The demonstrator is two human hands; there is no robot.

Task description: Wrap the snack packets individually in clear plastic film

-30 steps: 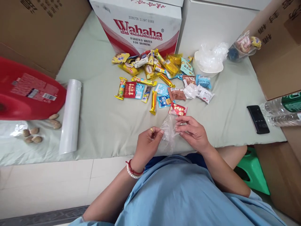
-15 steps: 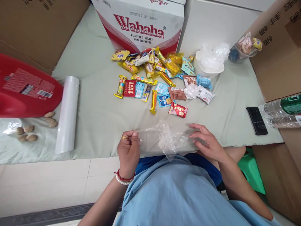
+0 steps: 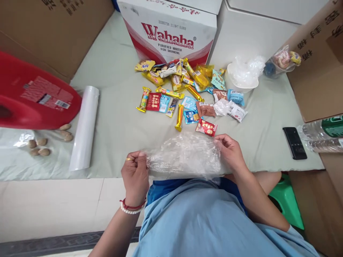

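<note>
A crumpled clear plastic bag [image 3: 184, 155] is stretched between my two hands, low over the front edge of the cloth-covered table [image 3: 115, 125]. My left hand [image 3: 135, 171], with a ring and bracelets, pinches the bag's left end between thumb and fingers. At its right end my right hand [image 3: 229, 151] grips the plastic with thumb and fingertips. Just beyond the bag lies a red wrapped snack [image 3: 206, 127], with a yellow stick-shaped packet [image 3: 179, 117] and a blue packet [image 3: 190, 117] near it.
Farther back, several packaged snacks pile against the Wahaha carton [image 3: 171, 35]. A white bowl [image 3: 242, 84] holds clear plastic. Leftward are a plastic roll [image 3: 85, 128], a red container [image 3: 34, 92] and walnuts [image 3: 43, 151]. A phone [image 3: 294, 142] and bottles [image 3: 321, 127] lie rightward.
The bag is pulled wider and spread out more. My left hand has moved left; my right hand's fingers have closed on the plastic. The view has shifted slightly.
</note>
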